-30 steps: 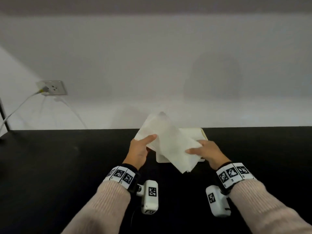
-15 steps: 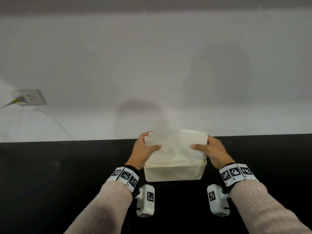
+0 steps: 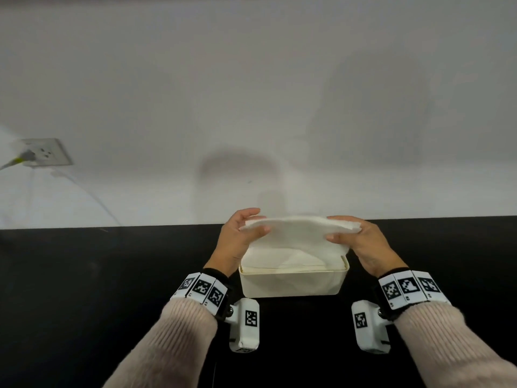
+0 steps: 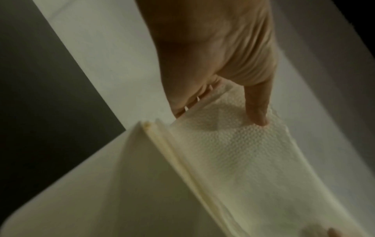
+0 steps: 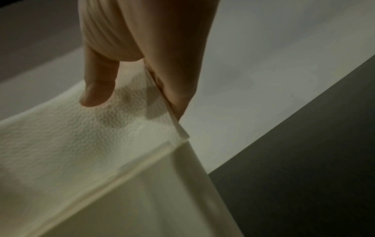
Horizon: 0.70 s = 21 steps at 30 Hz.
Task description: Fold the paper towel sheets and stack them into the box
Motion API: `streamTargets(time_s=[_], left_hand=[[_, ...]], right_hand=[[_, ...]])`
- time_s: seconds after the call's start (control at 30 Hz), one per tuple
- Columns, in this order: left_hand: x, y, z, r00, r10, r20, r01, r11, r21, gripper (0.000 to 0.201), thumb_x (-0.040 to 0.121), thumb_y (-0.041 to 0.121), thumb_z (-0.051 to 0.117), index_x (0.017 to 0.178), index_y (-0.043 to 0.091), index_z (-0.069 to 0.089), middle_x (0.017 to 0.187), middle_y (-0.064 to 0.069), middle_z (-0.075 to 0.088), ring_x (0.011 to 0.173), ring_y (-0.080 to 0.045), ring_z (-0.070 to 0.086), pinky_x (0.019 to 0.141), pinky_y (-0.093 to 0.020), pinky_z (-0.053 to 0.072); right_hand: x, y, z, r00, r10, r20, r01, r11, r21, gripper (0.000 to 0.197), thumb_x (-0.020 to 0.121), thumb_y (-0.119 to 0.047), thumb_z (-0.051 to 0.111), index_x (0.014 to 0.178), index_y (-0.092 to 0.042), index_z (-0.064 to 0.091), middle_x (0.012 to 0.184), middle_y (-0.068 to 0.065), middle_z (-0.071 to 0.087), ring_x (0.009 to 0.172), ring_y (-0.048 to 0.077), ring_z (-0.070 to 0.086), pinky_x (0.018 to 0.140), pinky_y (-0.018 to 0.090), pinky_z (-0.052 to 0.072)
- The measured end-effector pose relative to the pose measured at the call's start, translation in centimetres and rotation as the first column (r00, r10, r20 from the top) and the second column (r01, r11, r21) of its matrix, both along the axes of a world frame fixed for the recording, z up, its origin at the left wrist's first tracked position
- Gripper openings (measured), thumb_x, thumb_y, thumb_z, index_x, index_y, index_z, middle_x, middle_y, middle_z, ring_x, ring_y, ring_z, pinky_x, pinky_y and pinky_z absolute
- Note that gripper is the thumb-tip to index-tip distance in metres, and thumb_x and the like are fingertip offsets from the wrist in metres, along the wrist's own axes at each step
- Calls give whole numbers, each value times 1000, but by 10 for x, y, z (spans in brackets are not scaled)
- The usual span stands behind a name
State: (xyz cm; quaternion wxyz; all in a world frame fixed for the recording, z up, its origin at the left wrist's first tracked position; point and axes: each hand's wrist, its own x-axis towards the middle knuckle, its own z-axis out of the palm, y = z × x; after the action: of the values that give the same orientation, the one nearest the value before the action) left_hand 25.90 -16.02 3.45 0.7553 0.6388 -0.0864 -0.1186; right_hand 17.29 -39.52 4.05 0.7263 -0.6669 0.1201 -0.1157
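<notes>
We see the black table (image 3: 84, 289) filling the lower half of the head view, with the white wall (image 3: 251, 93) above it. The cream box (image 3: 291, 284) stands on the table at the centre, its near wall facing 6 o'clock. White paper lies inside the box, reaching about to the rim.

The folded paper towel (image 3: 293, 233) is held directly above the box, spanning from 9 o'clock to 3 o'clock between both hands.

The left hand (image 3: 240, 239) pinches the towel's 9 o'clock end, thumb on top and fingers beneath. In the left wrist view the thumb (image 4: 257, 109) presses onto the embossed paper towel (image 4: 233, 152).

The right hand (image 3: 363, 242) pinches the 3 o'clock end the same way. Its thumb (image 5: 97, 89) rests on the towel's top face.

A wall socket (image 3: 46, 152) sits at 9 o'clock, well apart from the box.
</notes>
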Motion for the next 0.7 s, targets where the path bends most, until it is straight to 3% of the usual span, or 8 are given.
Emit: streamTargets(time_s=[0.1, 0.2, 0.3, 0.37, 0.5, 0.6, 0.7], left_hand=[[-1, -3, -8, 998, 16, -58, -13, 999, 43, 48, 70, 4, 78, 108, 25, 58, 120, -11, 58, 109, -29, 58, 96, -43, 49], [-2, -10, -9, 997, 30, -65, -27, 998, 52, 58, 70, 4, 78, 118, 22, 52, 116, -8, 56, 105, -26, 58, 93, -41, 51], [-4, -17, -9, 996, 39, -77, -34, 997, 68, 63, 68, 4, 80, 122, 19, 49, 114, -6, 57, 105, -25, 59, 92, -43, 52], [-3, -17, -9, 998, 43, -54, -37, 994, 102, 64, 67, 6, 81, 121, 15, 49, 116, -8, 60, 107, -26, 59, 93, -45, 52], [1, -18, -11, 999, 40, -24, -36, 987, 160, 52, 70, 5, 79, 113, 16, 52, 110, -6, 63, 107, -25, 60, 93, -42, 51], [1, -18, -4, 998, 59, -4, -59, 993, 101, 35, 75, 3, 74, 101, 19, 57, 104, -6, 65, 104, -27, 62, 90, -39, 52], [3, -12, -3, 998, 51, 25, -53, 995, 88, 38, 73, 2, 75, 102, 20, 59, 107, -8, 63, 101, -25, 61, 89, -39, 54]], right_hand=[[0, 1, -8, 999, -37, -33, 38, 999, 34, 38, 67, 14, 71, 92, -15, 68, 93, 5, 69, 86, 19, 64, 72, 28, 53], [6, 10, -14, 994, -87, -68, 89, 996, 27, 39, 63, 12, 77, 91, -13, 68, 95, 9, 70, 89, 25, 66, 80, 38, 54], [8, 15, -15, 985, -139, -98, 142, 990, 24, 34, 63, 9, 78, 86, -13, 66, 90, 8, 69, 83, 24, 66, 78, 38, 54], [6, 12, -14, 986, -143, -84, 148, 988, 50, 30, 66, 10, 76, 84, -12, 66, 89, 9, 69, 81, 23, 66, 74, 37, 54], [8, 14, -14, 986, -119, -116, 124, 992, 34, 28, 68, 10, 75, 84, -11, 65, 89, 9, 69, 82, 26, 66, 80, 41, 53], [10, 14, -7, 988, -130, -86, 134, 990, 52, 26, 69, 9, 74, 87, -7, 66, 91, 11, 69, 85, 29, 65, 79, 40, 53], [8, 9, -2, 993, -90, -72, 94, 994, 58, 28, 69, 11, 73, 89, -8, 66, 94, 12, 69, 88, 27, 66, 78, 36, 54]])
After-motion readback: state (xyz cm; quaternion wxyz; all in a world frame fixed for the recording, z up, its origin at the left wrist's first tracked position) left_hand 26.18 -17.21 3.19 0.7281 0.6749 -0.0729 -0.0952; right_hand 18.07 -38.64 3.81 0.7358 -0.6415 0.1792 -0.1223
